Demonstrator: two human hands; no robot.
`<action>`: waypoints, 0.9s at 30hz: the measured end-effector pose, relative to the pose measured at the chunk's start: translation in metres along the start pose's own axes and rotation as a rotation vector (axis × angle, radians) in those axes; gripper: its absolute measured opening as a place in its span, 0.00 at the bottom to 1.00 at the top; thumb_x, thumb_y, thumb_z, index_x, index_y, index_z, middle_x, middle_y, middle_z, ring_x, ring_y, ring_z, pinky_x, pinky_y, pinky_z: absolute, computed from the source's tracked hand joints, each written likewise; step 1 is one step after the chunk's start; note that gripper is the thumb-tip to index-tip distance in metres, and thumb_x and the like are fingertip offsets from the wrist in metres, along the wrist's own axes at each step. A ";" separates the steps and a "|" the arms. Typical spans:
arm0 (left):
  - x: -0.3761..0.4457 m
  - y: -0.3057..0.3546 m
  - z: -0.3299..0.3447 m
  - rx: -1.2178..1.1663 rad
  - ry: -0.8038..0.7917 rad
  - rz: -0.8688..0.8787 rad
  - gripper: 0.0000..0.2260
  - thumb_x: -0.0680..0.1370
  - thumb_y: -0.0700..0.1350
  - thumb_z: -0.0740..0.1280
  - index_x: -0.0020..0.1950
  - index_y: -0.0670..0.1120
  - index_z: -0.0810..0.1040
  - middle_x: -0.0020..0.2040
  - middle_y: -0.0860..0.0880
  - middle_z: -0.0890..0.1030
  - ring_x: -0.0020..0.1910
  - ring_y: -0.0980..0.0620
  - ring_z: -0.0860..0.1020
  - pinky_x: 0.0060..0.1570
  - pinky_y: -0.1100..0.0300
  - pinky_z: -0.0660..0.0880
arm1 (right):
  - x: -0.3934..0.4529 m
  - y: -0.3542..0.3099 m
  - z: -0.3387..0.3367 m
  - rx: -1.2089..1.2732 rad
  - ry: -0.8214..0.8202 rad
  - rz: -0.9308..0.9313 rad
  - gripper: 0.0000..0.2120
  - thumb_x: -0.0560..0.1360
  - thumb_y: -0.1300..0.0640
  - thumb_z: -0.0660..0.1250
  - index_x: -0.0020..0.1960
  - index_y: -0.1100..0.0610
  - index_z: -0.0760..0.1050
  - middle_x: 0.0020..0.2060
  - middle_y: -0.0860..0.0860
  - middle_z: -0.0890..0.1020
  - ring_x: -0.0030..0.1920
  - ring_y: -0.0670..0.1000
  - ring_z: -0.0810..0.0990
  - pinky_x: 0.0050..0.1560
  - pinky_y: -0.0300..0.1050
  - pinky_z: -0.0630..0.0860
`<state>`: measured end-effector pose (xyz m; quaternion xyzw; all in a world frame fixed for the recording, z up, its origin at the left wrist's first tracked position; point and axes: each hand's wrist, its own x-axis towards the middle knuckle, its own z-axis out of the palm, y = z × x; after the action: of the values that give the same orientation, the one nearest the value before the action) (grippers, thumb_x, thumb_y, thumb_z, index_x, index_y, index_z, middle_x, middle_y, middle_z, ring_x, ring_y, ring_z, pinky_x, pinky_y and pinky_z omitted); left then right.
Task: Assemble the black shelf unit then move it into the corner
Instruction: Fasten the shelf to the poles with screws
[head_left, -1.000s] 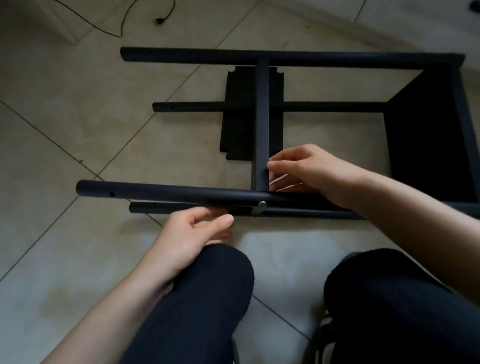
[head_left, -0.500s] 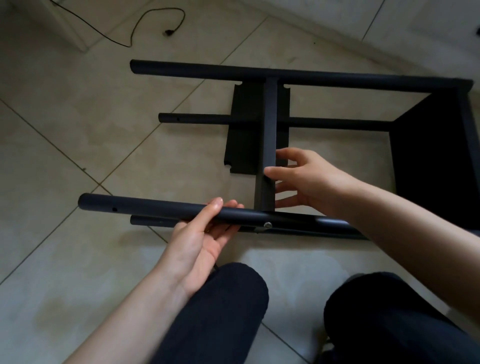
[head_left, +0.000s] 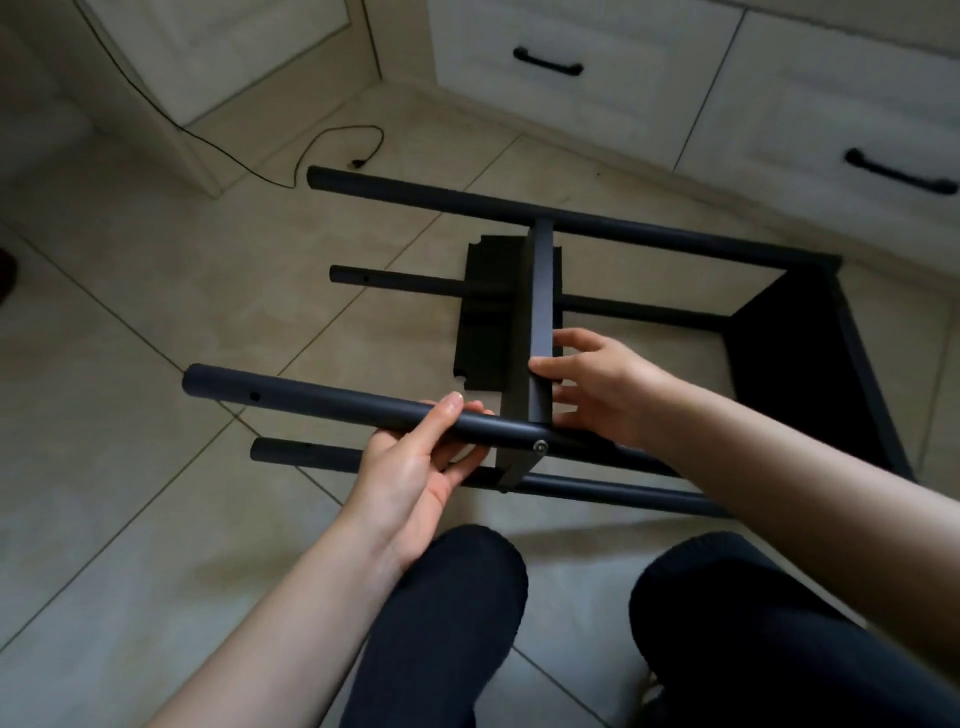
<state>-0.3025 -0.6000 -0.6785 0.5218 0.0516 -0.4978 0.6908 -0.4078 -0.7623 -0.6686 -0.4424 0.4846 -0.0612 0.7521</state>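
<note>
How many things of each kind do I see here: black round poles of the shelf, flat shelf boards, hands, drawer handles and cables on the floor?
Black round poles: 4
Flat shelf boards: 2
Hands: 2, left hand, right hand
Drawer handles: 2
Cables: 1
Total: 11

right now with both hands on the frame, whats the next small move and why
Probably seat the middle shelf panel square against the near upper pole and tighten the screw. The left hand grips that pole, the right hand pinches the panel's edge, and the screw head shows at their joint.
</note>
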 end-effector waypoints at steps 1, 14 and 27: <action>-0.003 0.006 0.002 0.013 -0.010 0.007 0.11 0.70 0.42 0.72 0.50 0.40 0.78 0.45 0.41 0.86 0.51 0.45 0.85 0.52 0.49 0.82 | -0.004 -0.003 0.001 0.018 0.006 -0.002 0.19 0.77 0.65 0.68 0.63 0.50 0.69 0.50 0.53 0.78 0.46 0.52 0.82 0.27 0.43 0.79; -0.069 0.115 0.096 0.556 -0.267 0.257 0.13 0.78 0.39 0.71 0.60 0.36 0.75 0.52 0.38 0.85 0.52 0.45 0.85 0.49 0.52 0.84 | -0.102 -0.090 -0.010 0.150 0.073 -0.071 0.16 0.77 0.66 0.68 0.63 0.61 0.70 0.49 0.57 0.78 0.36 0.53 0.85 0.34 0.49 0.82; -0.138 0.126 0.187 1.202 -0.558 0.425 0.11 0.75 0.40 0.75 0.52 0.37 0.78 0.49 0.37 0.83 0.47 0.46 0.86 0.46 0.50 0.84 | -0.200 -0.081 -0.060 0.285 0.181 -0.104 0.11 0.81 0.65 0.62 0.62 0.67 0.71 0.54 0.66 0.81 0.49 0.63 0.84 0.43 0.57 0.81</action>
<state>-0.3615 -0.6619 -0.4284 0.6652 -0.5156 -0.4096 0.3519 -0.5321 -0.7431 -0.4830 -0.3486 0.5133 -0.2076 0.7563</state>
